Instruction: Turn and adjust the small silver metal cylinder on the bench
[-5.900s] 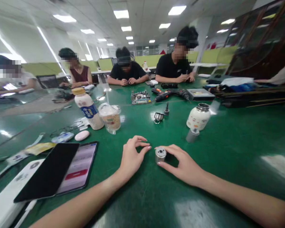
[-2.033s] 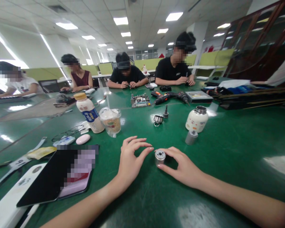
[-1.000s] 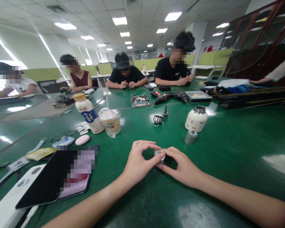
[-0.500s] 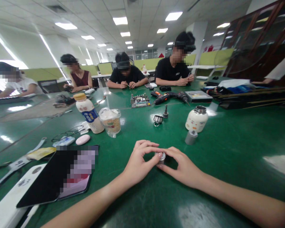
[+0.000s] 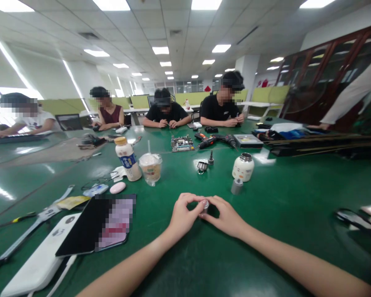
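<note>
Metal cylinder (image 5: 206, 206) sits on the green counter (image 5: 204, 260), pinched between the left hand (image 5: 182, 214) and the right hand (image 5: 228, 217); fingers hide how complete it is, while a similar cylinder (image 5: 236, 188) stands unheld beside the white bottle (image 5: 243, 168)

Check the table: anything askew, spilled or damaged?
The cream flask stands uncapped, so it could spill if knocked. The dark device lies askew, overlapping the white slab. No spill or damage shows, though the left hand and right hand partly hide the metal cylinder.
</note>
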Tool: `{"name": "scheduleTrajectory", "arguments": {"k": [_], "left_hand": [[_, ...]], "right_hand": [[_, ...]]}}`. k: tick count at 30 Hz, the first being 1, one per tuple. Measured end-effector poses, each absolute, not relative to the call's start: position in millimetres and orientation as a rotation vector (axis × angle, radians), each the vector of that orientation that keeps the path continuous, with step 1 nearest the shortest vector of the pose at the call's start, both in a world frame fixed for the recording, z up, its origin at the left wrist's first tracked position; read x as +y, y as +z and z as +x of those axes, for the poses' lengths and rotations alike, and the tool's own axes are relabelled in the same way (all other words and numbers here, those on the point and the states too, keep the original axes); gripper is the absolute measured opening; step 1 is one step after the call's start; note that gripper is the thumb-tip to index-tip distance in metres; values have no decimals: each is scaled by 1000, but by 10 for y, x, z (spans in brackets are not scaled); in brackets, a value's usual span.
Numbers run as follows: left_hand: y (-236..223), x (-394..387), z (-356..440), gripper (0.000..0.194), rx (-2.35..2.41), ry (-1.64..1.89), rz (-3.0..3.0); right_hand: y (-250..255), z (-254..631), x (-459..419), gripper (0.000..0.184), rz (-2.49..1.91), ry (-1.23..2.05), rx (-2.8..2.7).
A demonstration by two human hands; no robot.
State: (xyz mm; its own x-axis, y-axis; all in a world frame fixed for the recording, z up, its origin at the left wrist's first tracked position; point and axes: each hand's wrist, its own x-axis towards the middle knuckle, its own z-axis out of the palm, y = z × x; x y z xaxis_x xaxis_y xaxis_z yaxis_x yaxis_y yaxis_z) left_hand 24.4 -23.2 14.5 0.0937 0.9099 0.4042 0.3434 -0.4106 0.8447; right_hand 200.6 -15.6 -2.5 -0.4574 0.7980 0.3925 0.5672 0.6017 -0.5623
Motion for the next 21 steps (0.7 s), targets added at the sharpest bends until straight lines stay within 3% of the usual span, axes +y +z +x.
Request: {"name": "scheduleTrajectory", "arguments": {"k": [8, 21], "left_hand": [[153, -315, 223, 20, 1178, 1318, 1738], [-15, -1057, 289, 22, 1206, 1377, 1552]], "right_hand": [[60, 1881, -345, 34, -1276, 24, -2287], [77, 1542, -1180, 44, -1603, -59, -2152]]}}
